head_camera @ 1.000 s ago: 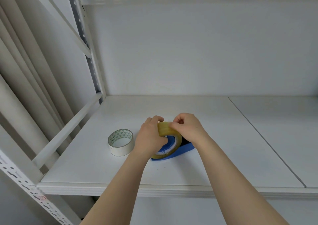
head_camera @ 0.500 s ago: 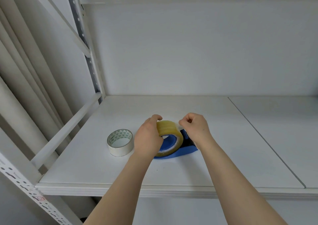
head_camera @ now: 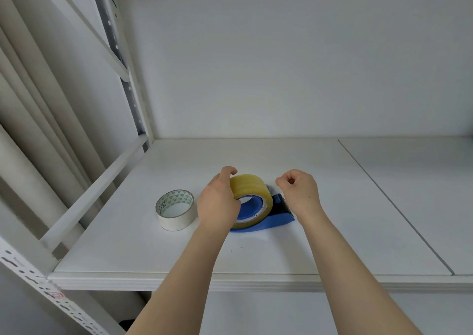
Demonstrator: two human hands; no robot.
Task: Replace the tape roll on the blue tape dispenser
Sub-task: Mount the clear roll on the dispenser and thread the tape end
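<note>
No writing can be read: a green triangle pattern and a dark scribble are seen inside the white tape roll (head_camera: pixel 175 210), lying just left of the left hand (head_camera: pixel 217 206), and the small print on the yellow tape roll (head_camera: pixel 249 187) is too fine to make out. Compared with half a second ago, the right hand (head_camera: pixel 299 191) is drawn further right, now apart from the yellow roll. That roll, seated on the blue tape dispenser (head_camera: pixel 279 218) between the hands on the shelf (head_camera: pixel 281 252), is gripped at its left side by the left hand. The right hand's fingers are curled with thumb against forefinger; possibly a tape end is pinched, but this cannot be told.
</note>
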